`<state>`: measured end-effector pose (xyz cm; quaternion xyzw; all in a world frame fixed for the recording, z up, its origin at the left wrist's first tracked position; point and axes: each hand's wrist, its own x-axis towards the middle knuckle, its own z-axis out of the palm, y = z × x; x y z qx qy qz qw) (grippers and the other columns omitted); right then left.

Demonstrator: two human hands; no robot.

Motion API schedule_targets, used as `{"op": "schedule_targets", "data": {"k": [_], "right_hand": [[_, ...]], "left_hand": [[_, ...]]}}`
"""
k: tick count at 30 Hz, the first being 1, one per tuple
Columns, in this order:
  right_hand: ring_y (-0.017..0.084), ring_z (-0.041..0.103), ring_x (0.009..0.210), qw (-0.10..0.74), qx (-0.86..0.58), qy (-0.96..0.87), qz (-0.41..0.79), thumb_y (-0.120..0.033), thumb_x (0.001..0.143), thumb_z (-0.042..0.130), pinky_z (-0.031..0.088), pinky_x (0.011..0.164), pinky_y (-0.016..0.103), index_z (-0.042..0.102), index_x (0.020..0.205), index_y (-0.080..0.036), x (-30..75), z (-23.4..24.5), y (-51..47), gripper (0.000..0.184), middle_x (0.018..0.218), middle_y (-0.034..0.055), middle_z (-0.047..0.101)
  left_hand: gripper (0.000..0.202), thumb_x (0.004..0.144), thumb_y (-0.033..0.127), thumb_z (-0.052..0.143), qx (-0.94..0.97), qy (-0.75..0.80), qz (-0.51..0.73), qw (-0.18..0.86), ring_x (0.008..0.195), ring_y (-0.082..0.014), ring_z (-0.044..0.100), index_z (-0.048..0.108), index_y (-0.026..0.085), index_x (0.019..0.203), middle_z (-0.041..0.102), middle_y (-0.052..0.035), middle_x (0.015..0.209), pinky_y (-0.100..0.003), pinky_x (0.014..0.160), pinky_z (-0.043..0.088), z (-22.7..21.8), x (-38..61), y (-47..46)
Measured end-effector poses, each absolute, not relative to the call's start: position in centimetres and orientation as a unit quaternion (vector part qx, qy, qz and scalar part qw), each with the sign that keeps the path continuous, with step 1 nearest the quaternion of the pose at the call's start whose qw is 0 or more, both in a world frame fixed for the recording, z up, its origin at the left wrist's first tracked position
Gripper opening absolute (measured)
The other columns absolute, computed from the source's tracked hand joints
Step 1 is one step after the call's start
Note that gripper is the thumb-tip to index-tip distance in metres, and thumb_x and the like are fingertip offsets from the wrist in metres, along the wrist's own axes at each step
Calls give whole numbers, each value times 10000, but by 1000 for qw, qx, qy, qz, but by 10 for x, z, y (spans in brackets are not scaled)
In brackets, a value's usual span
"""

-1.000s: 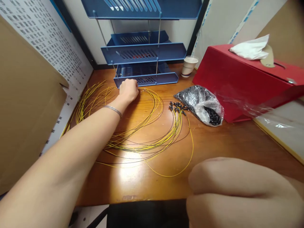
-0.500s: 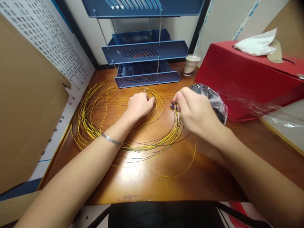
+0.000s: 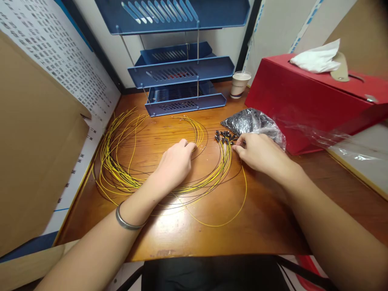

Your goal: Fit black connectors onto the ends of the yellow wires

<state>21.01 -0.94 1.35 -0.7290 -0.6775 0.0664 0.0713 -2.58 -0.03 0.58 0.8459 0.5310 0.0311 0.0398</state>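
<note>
Thin yellow and black wires (image 3: 118, 178) lie in a wide loop on the wooden table. My left hand (image 3: 176, 163) is closed around the arc of yellow wires near their free ends; its fingers are partly hidden beneath it. Small black connectors (image 3: 224, 136) cluster at the right end of the bundle, standing fanned out. Beside them my right hand (image 3: 262, 151) pinches with thumb and forefinger at a wire with a black connector on the cluster's right edge. Behind that hand rests a clear plastic bag (image 3: 251, 121) with dark contents.
A blue tiered tray rack (image 3: 184, 105) stands at the back, with a paper cup (image 3: 240, 85) to its right. A red box (image 3: 291, 101) with a tissue on top occupies the right side. Cardboard (image 3: 39, 153) leans at the left.
My left hand has drawn toward me, and the wire arc has narrowed. My right hand has lowered and shifted right, uncovering the connectors and more of the bag. The view has shifted slightly.
</note>
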Motion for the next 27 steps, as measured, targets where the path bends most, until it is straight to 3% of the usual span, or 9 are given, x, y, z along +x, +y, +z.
{"op": "schedule_targets", "data": {"k": [5, 10, 15, 18, 22, 27], "right_hand": [[323, 698, 805, 46, -733, -677, 40, -293, 904, 517, 449, 641, 382, 715, 909, -168, 208, 10, -11, 235, 885, 166, 737], [321, 683, 752, 38, -725, -688, 9, -262, 913, 497, 404, 610, 381, 720, 848, -168, 206, 18, -16, 251, 823, 163, 725], [206, 617, 616, 169, -643, -746, 32, -264, 921, 544, 380, 610, 320, 733, 960, -192, 197, 29, -24, 207, 683, 53, 694], [151, 548, 515, 224, -564, -794, 42, -269, 931, 556, 356, 574, 286, 734, 991, -181, 191, 27, -28, 207, 613, 13, 657], [117, 480, 441, 272, -501, -821, 40, -273, 943, 548, 333, 536, 268, 734, 974, -172, 187, 17, -28, 214, 551, -13, 616], [115, 523, 484, 350, -463, -814, 33, -227, 923, 586, 385, 536, 262, 701, 976, -186, 179, 25, -38, 133, 587, -27, 599]], "left_hand": [[293, 993, 175, 402, 858, 511, 37, 38, 964, -270, 637, 648, 181, 1153, 643, -123, 1045, -381, 808, 500, 7, -23, -5], [229, 971, 330, 534, 849, 521, 88, 10, 925, -263, 637, 648, 180, 1103, 667, -113, 1033, -358, 763, 499, 4, -23, -6], [267, 959, 325, 589, 853, 460, 244, 30, 863, -206, 641, 626, 169, 1172, 699, -69, 964, -331, 772, 502, 2, -17, -9], [272, 947, 305, 613, 846, 420, 318, 80, 752, -159, 644, 629, 169, 1181, 720, -34, 908, -288, 704, 500, -1, -13, -14], [178, 963, 302, 596, 833, 384, 379, 123, 662, -114, 643, 661, 195, 1089, 745, -10, 890, -243, 650, 502, -3, -11, -17], [119, 945, 280, 621, 787, 393, 440, 182, 666, -100, 674, 675, 196, 1011, 757, -6, 901, -208, 608, 517, -1, -9, -19]]}}
